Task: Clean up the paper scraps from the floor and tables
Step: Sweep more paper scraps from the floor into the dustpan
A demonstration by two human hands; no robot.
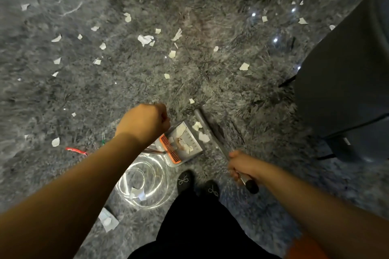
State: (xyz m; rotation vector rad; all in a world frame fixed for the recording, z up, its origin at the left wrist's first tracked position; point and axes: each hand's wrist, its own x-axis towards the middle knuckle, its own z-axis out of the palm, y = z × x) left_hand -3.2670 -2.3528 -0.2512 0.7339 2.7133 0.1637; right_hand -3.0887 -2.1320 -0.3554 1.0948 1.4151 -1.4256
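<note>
So the grey shaggy carpet (pixel 130 86) is covered in white paper scraps (pixel 145 39), scattered mostly across the upper half of the view, with a few more off to the far right near a dark chair (pixel 341 82). A handful are already sitting in the grey dustpan (pixel 185 143), which has an orange comb edge (pixel 170 149) along its near-left side and rests on the carpet just in front of the person's black shoes (pixel 185 180).

The left hand (pixel 145 124) is balled up right over the pan's left corner, fingers (pixel 164 120) curled tight together. It looks like it's gripping the pan's handle, but the handle itself is hidden under the hand, so can't say for sure.

The right hand (pixel 244 166) has its fingers wrapped round the grey broom handle (pixel 250 185), with the black end cap poking out past the wrist. The broom head (pixel 207 126) is angled down along the pan's right edge, and a few scraps (pixel 203 136) lie squeezed between the head and the pan mouth, touching both.

Also lying around: a clear plastic tube coil (pixel 143 183) near the left of the shoes with some paper on it, and a red wrapper (pixel 76 150) on the carpet further left.
</note>
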